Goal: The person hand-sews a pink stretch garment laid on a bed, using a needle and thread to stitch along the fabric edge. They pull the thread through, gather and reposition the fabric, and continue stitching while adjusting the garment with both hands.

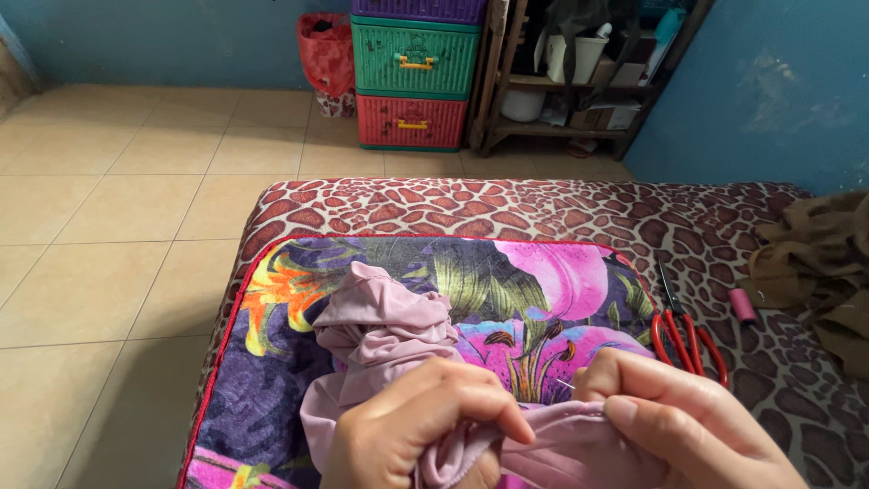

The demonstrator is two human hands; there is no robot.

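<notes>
A bunched mauve-pink cloth [385, 328] lies on a floral cushion [507, 276] in front of me. My left hand [421, 426] pinches a folded edge of the cloth at the bottom centre. My right hand [683, 417] grips the same edge just to the right, with a thin needle [565, 384] showing between the two hands. Both hands are closed on the fabric.
Red-handled scissors [683, 330] and a pink thread spool [742, 304] lie on the leopard-print mattress [543, 204] to the right. A brown cloth heap [819, 267] sits at the far right. Stacked plastic drawers [415, 81], a red bag [326, 54] and a wooden shelf [579, 72] stand against the blue wall.
</notes>
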